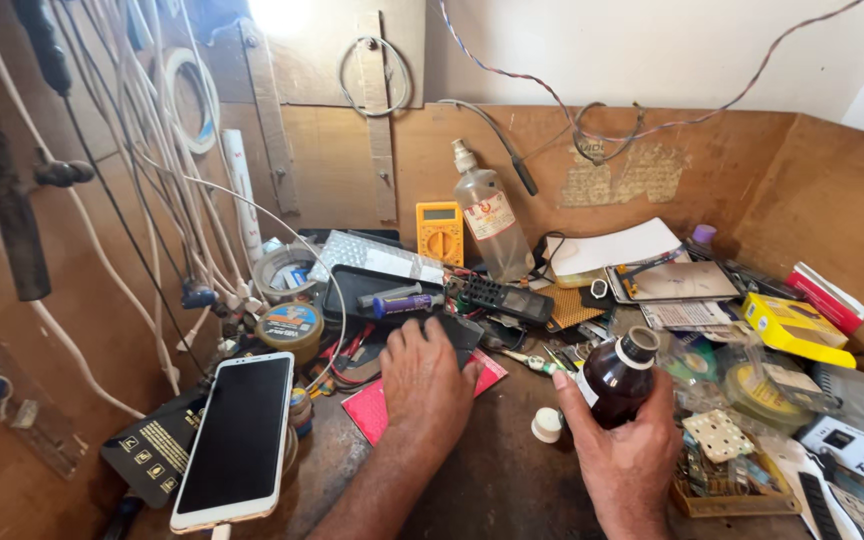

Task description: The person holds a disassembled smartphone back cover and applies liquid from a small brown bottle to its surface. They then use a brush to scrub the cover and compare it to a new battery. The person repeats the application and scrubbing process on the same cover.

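On bench: uncapped brown bottle [616, 381], right hand [632, 455].

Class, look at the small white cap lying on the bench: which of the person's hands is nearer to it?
The right hand, holding the brown bottle, sits just right of the white cap. The left hand rests farther off, up and left of it.

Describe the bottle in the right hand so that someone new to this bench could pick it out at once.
Start at the cluttered wooden bench and find the right hand near its front edge. It holds a small brown bottle, open, with a white cap lying beside it. The other bottle is tall, clear and leans against the back wall.
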